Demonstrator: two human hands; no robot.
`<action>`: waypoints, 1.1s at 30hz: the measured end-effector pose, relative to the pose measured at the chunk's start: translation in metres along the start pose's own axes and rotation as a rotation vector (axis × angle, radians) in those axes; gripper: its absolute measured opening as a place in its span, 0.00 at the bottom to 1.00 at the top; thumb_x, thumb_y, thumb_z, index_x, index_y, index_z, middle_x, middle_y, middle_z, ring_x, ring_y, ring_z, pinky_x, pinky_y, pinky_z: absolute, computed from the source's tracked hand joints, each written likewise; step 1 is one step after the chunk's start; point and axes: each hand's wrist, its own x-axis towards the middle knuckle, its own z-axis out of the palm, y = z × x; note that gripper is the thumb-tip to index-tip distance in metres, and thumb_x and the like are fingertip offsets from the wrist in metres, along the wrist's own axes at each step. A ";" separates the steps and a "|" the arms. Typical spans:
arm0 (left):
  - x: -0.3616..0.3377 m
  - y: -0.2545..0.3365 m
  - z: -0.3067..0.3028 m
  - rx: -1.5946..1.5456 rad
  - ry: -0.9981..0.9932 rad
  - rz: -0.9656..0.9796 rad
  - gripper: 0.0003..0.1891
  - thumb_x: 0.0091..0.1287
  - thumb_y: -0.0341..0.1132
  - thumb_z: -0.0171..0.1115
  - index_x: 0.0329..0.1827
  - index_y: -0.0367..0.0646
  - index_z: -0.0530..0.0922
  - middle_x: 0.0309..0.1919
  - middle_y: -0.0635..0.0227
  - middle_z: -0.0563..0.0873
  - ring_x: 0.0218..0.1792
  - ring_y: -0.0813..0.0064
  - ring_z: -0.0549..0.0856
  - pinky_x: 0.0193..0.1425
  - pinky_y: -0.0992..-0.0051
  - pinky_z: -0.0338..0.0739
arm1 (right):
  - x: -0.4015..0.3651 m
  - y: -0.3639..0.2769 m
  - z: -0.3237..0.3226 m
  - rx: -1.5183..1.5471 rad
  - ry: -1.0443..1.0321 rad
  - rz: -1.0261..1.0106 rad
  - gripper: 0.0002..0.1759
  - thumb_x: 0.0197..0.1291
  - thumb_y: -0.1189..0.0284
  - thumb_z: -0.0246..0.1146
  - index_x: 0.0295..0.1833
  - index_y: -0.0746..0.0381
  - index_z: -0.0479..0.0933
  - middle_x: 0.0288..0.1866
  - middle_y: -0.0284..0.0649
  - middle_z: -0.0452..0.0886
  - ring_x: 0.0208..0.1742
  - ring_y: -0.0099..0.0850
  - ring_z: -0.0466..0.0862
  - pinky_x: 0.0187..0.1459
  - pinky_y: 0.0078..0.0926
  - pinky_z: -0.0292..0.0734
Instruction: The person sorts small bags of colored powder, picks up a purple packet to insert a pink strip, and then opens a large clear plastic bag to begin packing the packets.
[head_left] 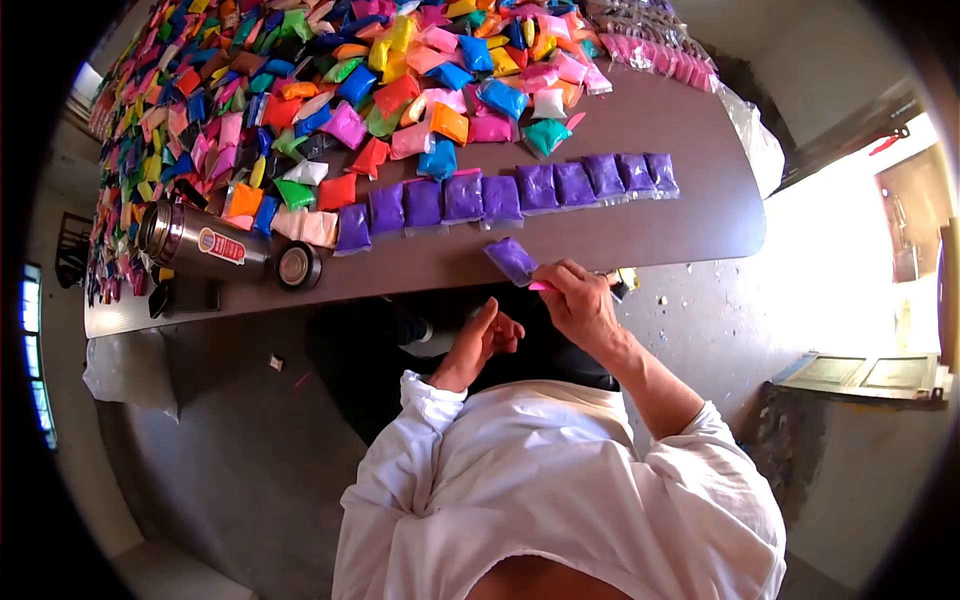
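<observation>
A small purple packet (511, 260) is in my right hand (577, 303), whose fingers pinch its lower end just over the table's front edge. Something pink shows at those fingertips. My left hand (482, 343) is below the edge, to the left of the packet and apart from it, with thumb and fingers spread and nothing between them. Beyond the hands a row of several purple packets (462, 198) lies side by side across the brown table (640, 225).
A large heap of colourful packets (340, 120) covers the table's back and left. A steel flask (205, 240) lies on its side near a round black lid (298, 266). Pink packets (660, 58) lie at the back right. A plastic bag (130, 368) hangs at the left.
</observation>
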 end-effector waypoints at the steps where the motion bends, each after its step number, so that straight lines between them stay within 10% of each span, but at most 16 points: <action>1: -0.002 0.003 0.006 0.001 0.008 -0.008 0.28 0.67 0.63 0.48 0.27 0.45 0.74 0.32 0.64 0.81 0.29 0.79 0.77 0.41 0.78 0.72 | -0.009 -0.003 0.002 -0.038 -0.026 0.022 0.08 0.53 0.79 0.62 0.40 0.60 0.76 0.34 0.40 0.79 0.30 0.45 0.81 0.28 0.37 0.77; 10: -0.003 0.020 0.043 0.119 0.039 0.163 0.27 0.70 0.61 0.44 0.46 0.44 0.77 0.41 0.71 0.81 0.41 0.78 0.78 0.49 0.73 0.72 | -0.036 -0.007 0.021 0.001 0.033 0.006 0.12 0.47 0.80 0.66 0.40 0.59 0.77 0.33 0.39 0.80 0.28 0.39 0.82 0.26 0.32 0.78; 20: 0.004 0.051 0.041 0.575 0.171 0.295 0.25 0.69 0.55 0.52 0.38 0.37 0.80 0.29 0.69 0.83 0.31 0.80 0.81 0.39 0.79 0.74 | -0.029 -0.007 0.016 0.163 0.035 -0.026 0.13 0.48 0.80 0.65 0.42 0.62 0.78 0.32 0.40 0.79 0.29 0.35 0.81 0.29 0.29 0.77; 25: -0.005 0.041 0.051 0.528 0.206 0.330 0.28 0.71 0.56 0.48 0.40 0.35 0.78 0.30 0.67 0.82 0.32 0.79 0.81 0.41 0.78 0.75 | -0.020 -0.009 -0.006 0.437 0.016 0.536 0.10 0.60 0.71 0.63 0.40 0.69 0.79 0.28 0.40 0.78 0.30 0.23 0.77 0.30 0.20 0.72; 33: -0.015 0.036 0.069 0.633 0.030 0.379 0.27 0.72 0.55 0.47 0.42 0.35 0.78 0.31 0.65 0.83 0.31 0.76 0.82 0.40 0.77 0.76 | -0.018 -0.015 -0.004 1.137 -0.100 0.689 0.14 0.63 0.67 0.63 0.37 0.70 0.76 0.24 0.35 0.78 0.22 0.20 0.76 0.23 0.20 0.72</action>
